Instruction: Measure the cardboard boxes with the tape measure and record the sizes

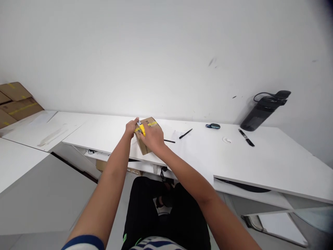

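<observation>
A small cardboard box (144, 147) with yellow tape across its top stands at the front edge of the white table. My right hand (154, 137) is closed around a yellow utility knife (142, 128) over the top of the box. The knife's greyish front end points away and to the left, close to my left thumb. Against the box's left side, my left hand (130, 127) grips it with the thumb near the top edge. The fingers behind the box are hidden.
On the white table (197, 156) lie a black pen (185, 133), a dark key fob (212, 126), a small white ring-shaped piece (226, 140) and a black strip-like item (246, 138). A dark bottle (261, 113) leans by the wall. Cardboard boxes (20, 104) are stacked at far left.
</observation>
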A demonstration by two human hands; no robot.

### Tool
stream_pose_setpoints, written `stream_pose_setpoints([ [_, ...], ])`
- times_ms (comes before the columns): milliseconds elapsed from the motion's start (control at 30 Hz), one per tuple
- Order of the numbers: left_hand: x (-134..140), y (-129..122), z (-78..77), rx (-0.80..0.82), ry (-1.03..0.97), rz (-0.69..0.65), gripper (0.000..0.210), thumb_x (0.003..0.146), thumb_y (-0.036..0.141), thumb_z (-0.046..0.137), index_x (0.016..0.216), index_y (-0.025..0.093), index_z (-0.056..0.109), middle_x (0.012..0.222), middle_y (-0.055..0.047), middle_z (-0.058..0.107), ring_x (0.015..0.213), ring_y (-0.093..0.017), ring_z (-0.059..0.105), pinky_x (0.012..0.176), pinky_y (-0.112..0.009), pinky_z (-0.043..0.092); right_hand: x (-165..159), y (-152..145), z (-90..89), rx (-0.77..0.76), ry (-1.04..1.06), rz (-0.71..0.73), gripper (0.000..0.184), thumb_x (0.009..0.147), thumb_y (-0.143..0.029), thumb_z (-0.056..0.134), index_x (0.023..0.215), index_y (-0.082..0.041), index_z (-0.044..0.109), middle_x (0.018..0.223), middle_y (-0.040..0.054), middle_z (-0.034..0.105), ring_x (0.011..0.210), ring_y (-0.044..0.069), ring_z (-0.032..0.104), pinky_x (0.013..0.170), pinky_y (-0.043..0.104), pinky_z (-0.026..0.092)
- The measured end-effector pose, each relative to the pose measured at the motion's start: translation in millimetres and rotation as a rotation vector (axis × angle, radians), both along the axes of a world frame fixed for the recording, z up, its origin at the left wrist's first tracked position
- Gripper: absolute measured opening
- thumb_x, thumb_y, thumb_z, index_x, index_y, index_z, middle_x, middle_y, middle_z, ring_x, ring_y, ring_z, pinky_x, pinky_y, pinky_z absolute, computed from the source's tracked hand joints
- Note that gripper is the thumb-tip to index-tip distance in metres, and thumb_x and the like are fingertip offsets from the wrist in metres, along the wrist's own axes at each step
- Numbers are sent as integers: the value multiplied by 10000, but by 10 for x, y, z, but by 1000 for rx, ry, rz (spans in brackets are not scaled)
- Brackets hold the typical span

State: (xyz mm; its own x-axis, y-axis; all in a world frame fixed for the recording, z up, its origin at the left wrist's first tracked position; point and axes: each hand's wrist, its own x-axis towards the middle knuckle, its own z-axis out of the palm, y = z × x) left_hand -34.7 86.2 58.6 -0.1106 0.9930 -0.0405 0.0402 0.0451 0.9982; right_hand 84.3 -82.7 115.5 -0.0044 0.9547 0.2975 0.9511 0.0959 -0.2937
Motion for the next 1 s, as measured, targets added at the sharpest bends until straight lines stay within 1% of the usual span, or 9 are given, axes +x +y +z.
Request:
stream_pose_setpoints([
  [100, 12, 15, -11, 12, -17, -19, 364, 770, 483, 752, 689, 204, 533, 646, 14, 573, 600, -150, 549, 644, -305, 452, 22, -101, -29, -28, 10, -22, 566, 1019, -436, 398, 1538, -217, 339, 1106, 132, 727, 948, 278, 673, 830, 389, 452],
  [233, 12, -15, 16, -24, 1, -2, 319, 792, 432, 727, 676, 213, 526, 628, 14, 555, 596, -159, 544, 642, -315, 442, 22, -114, -41, -12, 23, -36, 581, 1010, -444, 413, 1544, -224, 347, 1089, 130, 732, 937, 280, 681, 846, 398, 454],
  [433, 31, -55, 46, -26, 40, 21, 333, 813, 374, 711, 622, 220, 486, 580, 24, 496, 562, -145, 477, 605, -306, 399, 65, -198, -27, -26, 40, -19, 612, 988, -431, 458, 1550, -217, 345, 1084, 129, 733, 914, 281, 688, 797, 383, 462],
  [533, 40, -57, 44, -29, 48, 16, 334, 818, 357, 711, 615, 217, 486, 581, 22, 498, 557, -139, 459, 601, -304, 389, 73, -260, -54, -40, 25, -34, 614, 981, -411, 475, 1547, -210, 346, 1089, 123, 734, 907, 270, 690, 777, 364, 461],
  [667, 39, -54, 39, -35, 52, 3, 342, 834, 358, 700, 609, 214, 486, 566, 22, 478, 543, -135, 447, 590, -298, 380, 66, -304, -105, -33, -8, -59, 584, 987, -420, 462, 1525, -215, 366, 1037, 105, 743, 839, 255, 696, 725, 341, 457],
  [833, 19, -62, -4, -24, 29, 9, 352, 841, 328, 694, 590, 205, 480, 550, 25, 474, 528, -123, 439, 585, -286, 376, 57, -379, -165, -2, -57, -44, 554, 992, -423, 455, 1501, -218, 380, 1008, 100, 746, 806, 240, 695, 673, 307, 432],
  [1000, -19, -75, -55, -10, -4, -12, 341, 816, 341, 726, 596, 195, 510, 559, 22, 499, 531, -124, 461, 595, -284, 387, 34, -421, -189, -8, -55, -100, 553, 991, -448, 456, 1490, -216, 402, 970, 97, 745, 839, 244, 699, 668, 292, 412],
])
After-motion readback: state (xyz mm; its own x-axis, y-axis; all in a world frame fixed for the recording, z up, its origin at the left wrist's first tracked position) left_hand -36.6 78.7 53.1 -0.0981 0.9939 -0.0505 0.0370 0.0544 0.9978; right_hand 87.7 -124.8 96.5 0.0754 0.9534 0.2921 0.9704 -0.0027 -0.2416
